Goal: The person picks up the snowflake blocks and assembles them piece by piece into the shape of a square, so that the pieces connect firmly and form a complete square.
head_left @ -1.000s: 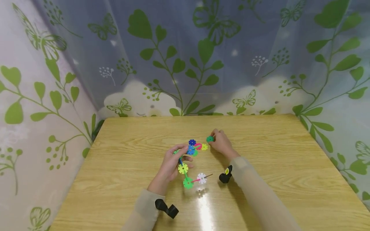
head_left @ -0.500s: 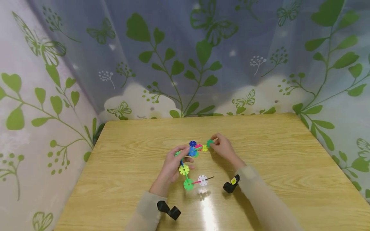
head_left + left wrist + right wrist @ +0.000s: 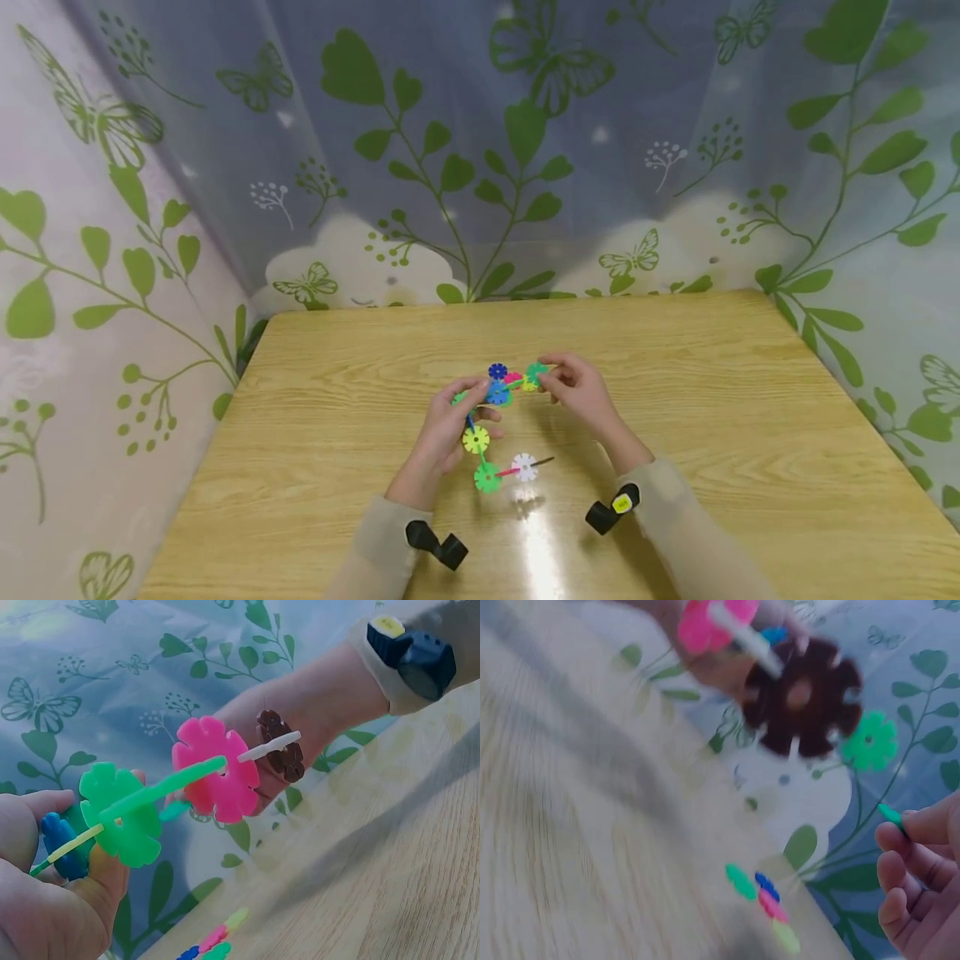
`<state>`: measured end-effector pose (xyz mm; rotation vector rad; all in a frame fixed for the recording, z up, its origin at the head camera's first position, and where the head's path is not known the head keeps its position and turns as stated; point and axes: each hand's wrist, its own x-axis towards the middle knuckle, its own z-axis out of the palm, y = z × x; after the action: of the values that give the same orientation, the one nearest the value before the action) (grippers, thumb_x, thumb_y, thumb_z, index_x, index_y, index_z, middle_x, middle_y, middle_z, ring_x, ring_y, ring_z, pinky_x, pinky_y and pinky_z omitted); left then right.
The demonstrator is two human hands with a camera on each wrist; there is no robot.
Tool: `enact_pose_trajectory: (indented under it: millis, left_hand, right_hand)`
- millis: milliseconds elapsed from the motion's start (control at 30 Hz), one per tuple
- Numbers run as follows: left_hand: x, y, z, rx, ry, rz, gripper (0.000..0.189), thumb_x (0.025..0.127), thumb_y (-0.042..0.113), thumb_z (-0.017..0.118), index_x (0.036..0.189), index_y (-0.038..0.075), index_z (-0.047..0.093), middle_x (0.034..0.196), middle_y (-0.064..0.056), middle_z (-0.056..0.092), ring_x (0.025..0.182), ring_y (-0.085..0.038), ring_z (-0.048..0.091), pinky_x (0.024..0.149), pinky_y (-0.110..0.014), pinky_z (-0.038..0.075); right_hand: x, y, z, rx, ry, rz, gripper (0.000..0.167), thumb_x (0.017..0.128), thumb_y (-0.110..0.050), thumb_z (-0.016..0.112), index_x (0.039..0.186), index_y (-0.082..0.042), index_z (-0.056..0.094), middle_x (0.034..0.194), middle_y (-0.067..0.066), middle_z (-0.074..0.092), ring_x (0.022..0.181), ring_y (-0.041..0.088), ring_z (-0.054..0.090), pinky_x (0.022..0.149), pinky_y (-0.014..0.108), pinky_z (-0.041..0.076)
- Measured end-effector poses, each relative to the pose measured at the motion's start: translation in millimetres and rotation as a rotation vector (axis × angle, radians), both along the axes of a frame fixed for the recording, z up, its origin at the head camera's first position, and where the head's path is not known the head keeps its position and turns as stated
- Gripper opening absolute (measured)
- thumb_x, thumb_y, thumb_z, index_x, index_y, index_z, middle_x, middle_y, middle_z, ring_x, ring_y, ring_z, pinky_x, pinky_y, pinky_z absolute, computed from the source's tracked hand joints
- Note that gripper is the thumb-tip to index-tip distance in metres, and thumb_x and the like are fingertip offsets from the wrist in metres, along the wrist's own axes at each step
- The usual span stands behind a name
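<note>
A chain of slotted plastic discs hangs from my left hand (image 3: 448, 423), whose thumb and fingers pinch it near a blue disc (image 3: 497, 392). Down the chain come a yellow disc (image 3: 476, 439), a green disc (image 3: 487, 477) and a white disc (image 3: 524, 467). In the left wrist view a pink disc (image 3: 214, 769) and a brown disc (image 3: 282, 759) also belong to it. My right hand (image 3: 588, 396) pinches a loose green disc (image 3: 537, 372) by its edge, close to the chain's upper end. The right wrist view shows this green disc (image 3: 890, 815) edge-on, apart from the chain.
Several loose discs lie together on the wooden table (image 3: 337, 392) behind the chain, among them a dark blue disc (image 3: 497, 371) and a pink disc (image 3: 772, 906). A patterned curtain (image 3: 465, 150) stands along the table's far edge.
My right hand has moved left and slightly nearer to me, bringing the green disc closer to the chain. My left hand and the chain have hardly moved.
</note>
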<state>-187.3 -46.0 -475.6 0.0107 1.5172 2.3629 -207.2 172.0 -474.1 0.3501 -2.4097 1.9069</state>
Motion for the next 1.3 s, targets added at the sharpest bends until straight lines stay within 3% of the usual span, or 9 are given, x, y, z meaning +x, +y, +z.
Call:
enact_pose_trajectory:
  millis: [233, 633, 800, 900, 1167, 1300]
  left_hand:
    - [0.5, 0.1, 0.4, 0.008, -0.014, 0.007, 0.044, 0.086, 0.030, 0.067, 0.117, 0.000, 0.055, 0.096, -0.010, 0.055, 0.070, -0.017, 0.062, 0.062, -0.035, 0.059]
    - [0.3, -0.1, 0.9, -0.043, 0.010, -0.013, 0.044, 0.087, 0.031, 0.066, 0.117, 0.000, 0.055, 0.092, -0.009, 0.056, 0.070, -0.017, 0.061, 0.065, -0.039, 0.059]
    - [1.6, 1.2, 1.4, -0.058, 0.034, -0.031, 0.043, 0.088, 0.026, 0.066, 0.118, -0.003, 0.055, 0.092, -0.009, 0.056, 0.070, -0.016, 0.061, 0.064, -0.040, 0.059]
    - [2.9, 1.4, 2.2, -0.062, 0.043, -0.054, 0.048, 0.087, 0.025, 0.068, 0.121, -0.006, 0.053, 0.094, -0.010, 0.056, 0.071, -0.016, 0.061, 0.064, -0.040, 0.059]
    - [3.8, -0.8, 1.4, -0.055, 0.015, -0.110, 0.053, 0.084, 0.027, 0.070, 0.125, -0.003, 0.054, 0.099, -0.017, 0.064, 0.075, -0.017, 0.063, 0.068, -0.045, 0.058]
    - [3.9, -2.2, 0.1, -0.048, 0.006, -0.161, 0.054, 0.085, 0.029, 0.068, 0.128, -0.002, 0.053, 0.109, -0.024, 0.062, 0.078, -0.018, 0.064, 0.069, -0.044, 0.058]
  right_hand:
    - [9.0, -5.7, 6.0, -0.099, -0.048, -0.022, 0.023, 0.090, -0.012, 0.063, 0.111, -0.003, 0.060, 0.077, 0.015, 0.065, 0.057, 0.015, 0.054, 0.050, 0.023, 0.046]
    - [16.9, -7.2, 7.4, -0.213, -0.051, 0.031, 0.028, 0.089, -0.006, 0.062, 0.114, 0.007, 0.056, 0.073, 0.010, 0.064, 0.056, 0.015, 0.053, 0.050, 0.024, 0.046]
    - [18.5, -7.6, 7.8, -0.211, -0.044, 0.072, 0.028, 0.089, -0.006, 0.062, 0.113, 0.007, 0.057, 0.075, 0.018, 0.063, 0.056, 0.016, 0.053, 0.051, 0.028, 0.048]
    - [18.9, -8.1, 6.6, -0.218, -0.033, 0.097, 0.025, 0.089, -0.003, 0.061, 0.111, 0.008, 0.057, 0.076, 0.020, 0.064, 0.056, 0.016, 0.055, 0.050, 0.025, 0.048]
    - [20.3, -10.4, 4.7, -0.302, -0.076, 0.152, 0.024, 0.089, 0.003, 0.058, 0.110, 0.014, 0.052, 0.075, 0.007, 0.065, 0.060, 0.013, 0.059, 0.053, 0.024, 0.049]
    - [20.1, -11.5, 5.0, -0.297, -0.081, 0.146, 0.026, 0.089, 0.002, 0.058, 0.111, 0.015, 0.051, 0.077, 0.013, 0.065, 0.062, 0.014, 0.060, 0.055, 0.023, 0.051]
